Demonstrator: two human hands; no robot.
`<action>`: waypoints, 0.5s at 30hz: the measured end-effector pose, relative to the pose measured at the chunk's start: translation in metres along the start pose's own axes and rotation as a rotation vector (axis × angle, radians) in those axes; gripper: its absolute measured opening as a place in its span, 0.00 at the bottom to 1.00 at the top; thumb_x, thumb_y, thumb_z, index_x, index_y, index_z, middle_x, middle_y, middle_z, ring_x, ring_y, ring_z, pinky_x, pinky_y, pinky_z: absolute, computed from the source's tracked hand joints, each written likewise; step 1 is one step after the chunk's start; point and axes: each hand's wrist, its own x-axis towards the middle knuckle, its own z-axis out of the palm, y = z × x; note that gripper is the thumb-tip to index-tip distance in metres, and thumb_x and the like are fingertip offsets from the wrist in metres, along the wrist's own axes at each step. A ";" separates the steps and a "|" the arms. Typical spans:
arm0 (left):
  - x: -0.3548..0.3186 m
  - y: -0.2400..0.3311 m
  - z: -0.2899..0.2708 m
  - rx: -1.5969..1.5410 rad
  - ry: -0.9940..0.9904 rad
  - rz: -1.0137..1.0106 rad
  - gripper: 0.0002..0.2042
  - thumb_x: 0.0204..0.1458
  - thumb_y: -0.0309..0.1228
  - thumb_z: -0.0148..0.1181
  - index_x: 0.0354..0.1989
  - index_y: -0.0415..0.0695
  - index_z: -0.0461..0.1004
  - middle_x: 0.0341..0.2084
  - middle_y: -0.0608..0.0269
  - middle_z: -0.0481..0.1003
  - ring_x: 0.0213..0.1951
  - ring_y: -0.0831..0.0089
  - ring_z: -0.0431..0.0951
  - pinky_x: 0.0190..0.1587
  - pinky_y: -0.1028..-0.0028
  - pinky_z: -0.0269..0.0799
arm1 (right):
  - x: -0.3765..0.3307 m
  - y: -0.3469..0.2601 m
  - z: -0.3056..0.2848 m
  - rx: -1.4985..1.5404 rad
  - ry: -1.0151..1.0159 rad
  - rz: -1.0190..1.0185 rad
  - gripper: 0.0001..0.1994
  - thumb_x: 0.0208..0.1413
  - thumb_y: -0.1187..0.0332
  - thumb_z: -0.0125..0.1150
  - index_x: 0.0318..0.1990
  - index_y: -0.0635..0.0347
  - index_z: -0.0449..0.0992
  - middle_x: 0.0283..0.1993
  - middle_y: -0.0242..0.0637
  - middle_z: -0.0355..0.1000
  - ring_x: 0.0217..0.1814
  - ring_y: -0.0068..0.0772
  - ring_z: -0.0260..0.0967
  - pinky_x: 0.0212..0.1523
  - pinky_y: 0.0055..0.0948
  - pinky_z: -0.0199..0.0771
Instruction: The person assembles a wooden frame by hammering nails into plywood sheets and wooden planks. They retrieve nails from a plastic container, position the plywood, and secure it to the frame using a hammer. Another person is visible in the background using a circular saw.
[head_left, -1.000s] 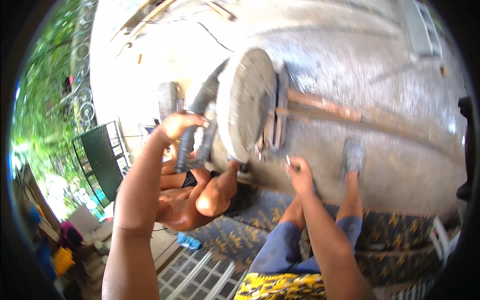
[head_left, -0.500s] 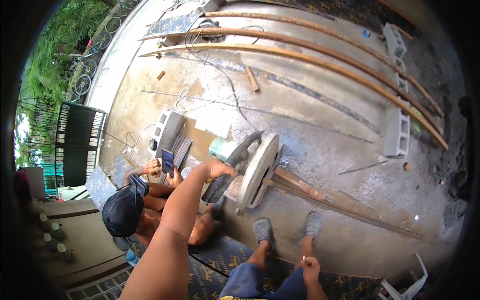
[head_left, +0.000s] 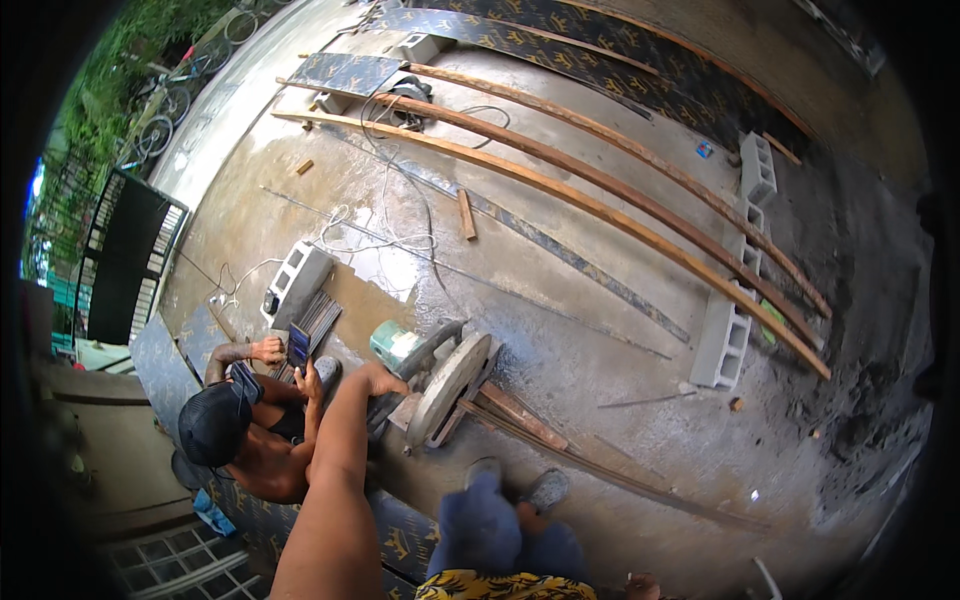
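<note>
My left arm reaches forward to a cut-off saw with a green motor (head_left: 398,347) and a large pale round disc (head_left: 450,390). My left hand (head_left: 382,381) is closed around the saw's dark handle, beside the disc. Only part of my right hand (head_left: 643,587) shows at the lower edge. Its fingers look pinched together, with a tiny white bit at the tip, too small to name. Strips of wood (head_left: 522,417) lie on the floor right of the saw, near my shoes (head_left: 547,490).
Just left, a person in a dark cap (head_left: 213,425) sits holding a phone (head_left: 298,345). A hollow concrete block (head_left: 298,285) stands ahead of them. Long timber beams (head_left: 560,200) cross the far floor toward more blocks (head_left: 722,345). A white cord (head_left: 385,240) lies loosely coiled.
My view has shifted, so the saw and floor appear farther left. My right hand has dropped mostly out of the lower edge. My left hand stays on the saw.
</note>
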 end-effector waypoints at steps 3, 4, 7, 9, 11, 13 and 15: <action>0.000 0.002 -0.005 0.007 -0.004 0.099 0.37 0.29 0.52 0.76 0.50 0.40 0.82 0.46 0.48 0.82 0.47 0.56 0.82 0.52 0.63 0.77 | 0.059 -0.047 -0.063 0.634 -0.034 -0.137 0.09 0.61 0.66 0.64 0.46 0.57 0.78 0.38 0.34 0.80 0.40 0.32 0.76 0.43 0.31 0.77; 0.003 0.001 -0.006 -0.009 -0.017 0.081 0.37 0.29 0.54 0.76 0.48 0.41 0.83 0.46 0.47 0.82 0.48 0.56 0.82 0.52 0.62 0.76 | 0.076 -0.067 -0.088 0.421 -0.017 -0.167 0.10 0.60 0.65 0.65 0.47 0.57 0.78 0.40 0.35 0.80 0.41 0.32 0.76 0.44 0.32 0.77; 0.015 -0.008 -0.005 0.044 -0.050 0.021 0.38 0.28 0.57 0.75 0.46 0.40 0.84 0.45 0.46 0.82 0.46 0.55 0.82 0.51 0.61 0.77 | 0.126 -0.160 -0.140 0.140 -0.031 -0.342 0.13 0.57 0.65 0.68 0.48 0.53 0.77 0.44 0.40 0.79 0.46 0.34 0.75 0.48 0.36 0.76; 0.025 -0.015 -0.003 0.092 -0.105 -0.030 0.39 0.28 0.59 0.74 0.45 0.39 0.84 0.44 0.45 0.82 0.45 0.54 0.82 0.50 0.59 0.77 | 0.149 -0.244 -0.180 -0.048 0.047 -0.476 0.14 0.56 0.64 0.69 0.48 0.53 0.77 0.43 0.40 0.79 0.46 0.35 0.75 0.50 0.36 0.75; 0.031 -0.019 -0.003 0.114 -0.200 -0.062 0.40 0.29 0.64 0.71 0.43 0.38 0.84 0.44 0.45 0.82 0.44 0.53 0.82 0.49 0.60 0.77 | 0.166 -0.339 -0.220 -0.073 -0.034 -0.234 0.15 0.57 0.60 0.70 0.50 0.51 0.78 0.47 0.40 0.78 0.47 0.41 0.75 0.56 0.37 0.74; 0.032 -0.016 -0.009 0.174 -0.146 0.124 0.42 0.34 0.69 0.67 0.47 0.42 0.83 0.45 0.50 0.83 0.49 0.54 0.82 0.52 0.62 0.76 | 0.189 -0.440 -0.246 -0.091 0.075 -0.415 0.08 0.54 0.72 0.69 0.41 0.56 0.78 0.37 0.37 0.77 0.36 0.31 0.73 0.43 0.32 0.74; 0.023 -0.005 -0.015 0.236 -0.184 0.044 0.41 0.37 0.70 0.63 0.48 0.44 0.83 0.47 0.52 0.82 0.52 0.55 0.81 0.54 0.62 0.76 | 0.215 -0.527 -0.279 -0.111 0.102 -0.496 0.07 0.51 0.78 0.69 0.35 0.58 0.78 0.32 0.37 0.76 0.29 0.28 0.72 0.34 0.30 0.74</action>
